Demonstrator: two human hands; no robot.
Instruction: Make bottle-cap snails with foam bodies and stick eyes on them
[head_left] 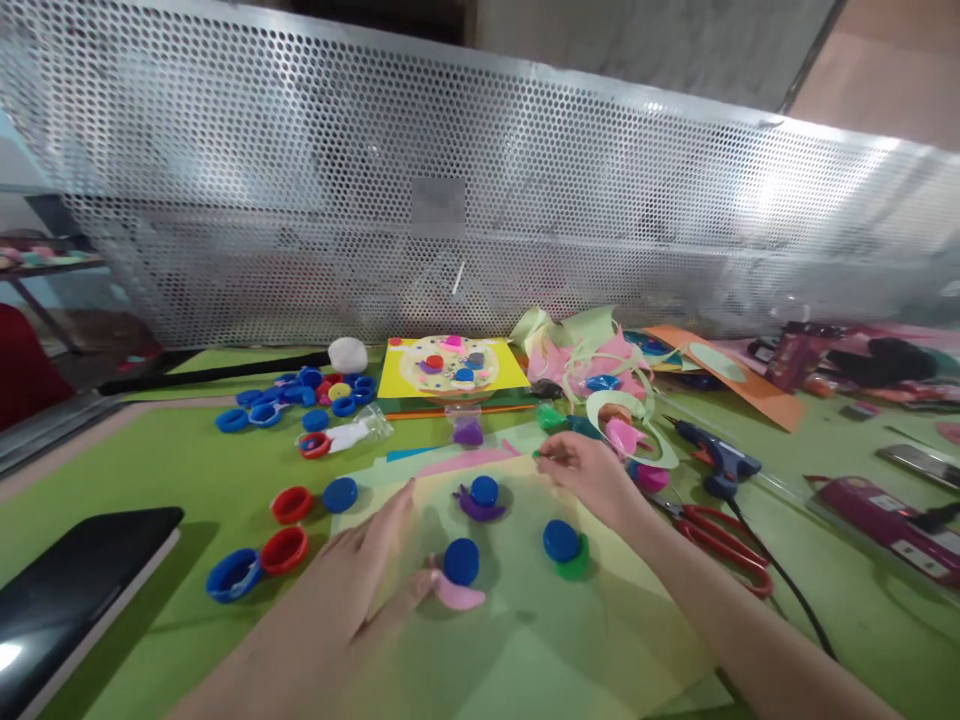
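Observation:
A pale yellow-green paper sheet [525,650] lies in front of me. On it are blue bottle caps, each paired with a curved paper cutout: one cap [484,491] by a purple piece [480,510], one [461,562] by a pink piece [459,595], one [561,541] over a green piece [576,565]. My left hand [367,560] rests flat at the sheet's left side, fingers stretched, its thumb touching the pink piece's end. Near the sheet's far edge, my right hand [581,470] pinches a small green piece [537,455] between its fingertips.
Loose red and blue caps [285,549] and a black phone-like device [90,590] lie left. Behind stands a yellow card with a decorated circle [390,375]. At right are red-handled scissors [724,545], a glue gun [716,455] and paper scraps [592,350]. A perforated metal panel [525,200] closes the back.

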